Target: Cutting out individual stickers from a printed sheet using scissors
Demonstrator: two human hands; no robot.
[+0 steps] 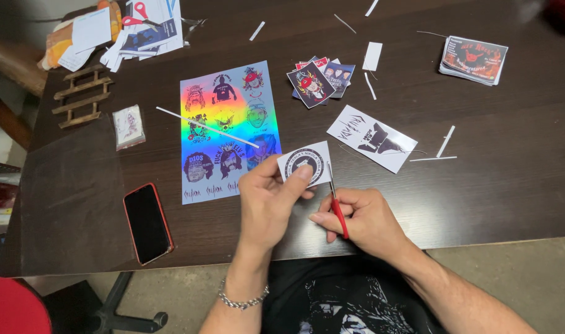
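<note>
Both hands raised: sticker (305,163); scissors (337,207)

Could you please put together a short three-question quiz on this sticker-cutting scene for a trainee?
1. True or false: the left hand holds the round-design sticker.
2. Which tool is in the right hand? A) red-handled scissors B) a pen C) a ruler
3. What lies left of the rainbow sticker sheet, near the table edge?

Key
1. True; its fingers pinch the sticker.
2. A
3. A dark phone in a red case.
</note>
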